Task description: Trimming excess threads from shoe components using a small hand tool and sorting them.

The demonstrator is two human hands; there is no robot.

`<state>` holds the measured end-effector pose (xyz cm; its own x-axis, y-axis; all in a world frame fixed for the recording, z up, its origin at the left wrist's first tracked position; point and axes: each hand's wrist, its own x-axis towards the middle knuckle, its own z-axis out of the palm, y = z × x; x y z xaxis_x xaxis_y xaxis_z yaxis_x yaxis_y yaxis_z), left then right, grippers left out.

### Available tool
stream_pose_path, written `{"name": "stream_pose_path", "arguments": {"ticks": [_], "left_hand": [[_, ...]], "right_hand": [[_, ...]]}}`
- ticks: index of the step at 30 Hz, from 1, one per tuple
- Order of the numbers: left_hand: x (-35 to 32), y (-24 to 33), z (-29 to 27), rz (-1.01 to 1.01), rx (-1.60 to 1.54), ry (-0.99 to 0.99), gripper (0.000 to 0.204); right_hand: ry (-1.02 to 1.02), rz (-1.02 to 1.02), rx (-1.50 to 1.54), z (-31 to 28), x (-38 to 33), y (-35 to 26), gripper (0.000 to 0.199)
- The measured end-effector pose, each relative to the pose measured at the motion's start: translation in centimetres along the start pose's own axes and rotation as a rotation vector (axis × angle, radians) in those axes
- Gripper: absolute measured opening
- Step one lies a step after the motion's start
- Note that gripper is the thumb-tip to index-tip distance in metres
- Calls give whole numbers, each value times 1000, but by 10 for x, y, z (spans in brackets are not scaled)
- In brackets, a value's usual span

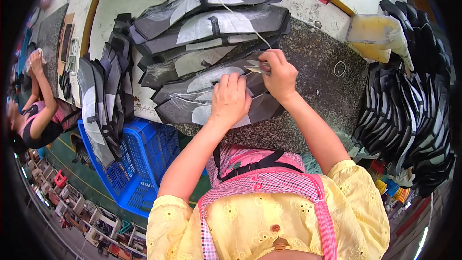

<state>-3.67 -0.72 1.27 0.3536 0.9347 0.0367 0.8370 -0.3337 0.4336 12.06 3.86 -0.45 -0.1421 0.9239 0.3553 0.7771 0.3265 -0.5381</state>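
My right hand (280, 74) is closed around small metal scissors (256, 67), whose pointed blades face left over a dark grey curved piece (264, 108) of padded material. Close beside it, my left hand (230, 97) bends its fingers over the same piece, gripping it near a light grey half-round patch; its fingertips hide part of the material. A thin white cord (236, 13) comes down from the far side to my right hand. Beyond my hands lie several similar overlapping pieces (216, 21), with pale half-round patches and short black tabs.
The work rests on a speckled stone slab (320, 62) set on a white table. More pieces hang at the left (103, 91) over a blue plastic crate (144, 156). Stacked black pieces (404, 110) and a yellowish block (373, 31) stand right. Another person (41, 110) works far left.
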Motion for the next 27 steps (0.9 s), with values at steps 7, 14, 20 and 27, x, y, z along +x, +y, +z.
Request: {"name": "stream_pose_path", "arguments": {"ticks": [7, 14, 20, 27], "left_hand": [[48, 3, -1, 70, -312, 109, 16], [85, 12, 15, -143, -377, 18, 15], [89, 14, 9, -41, -179, -131, 11], [95, -10, 16, -144, -485, -236, 15]], "right_hand": [[-95, 334, 191, -49, -44, -7, 32], [-277, 536, 112, -48, -50, -9, 30], [-355, 603, 16, -47, -29, -8, 29], [-408, 629, 45, -46, -22, -9, 28]]}}
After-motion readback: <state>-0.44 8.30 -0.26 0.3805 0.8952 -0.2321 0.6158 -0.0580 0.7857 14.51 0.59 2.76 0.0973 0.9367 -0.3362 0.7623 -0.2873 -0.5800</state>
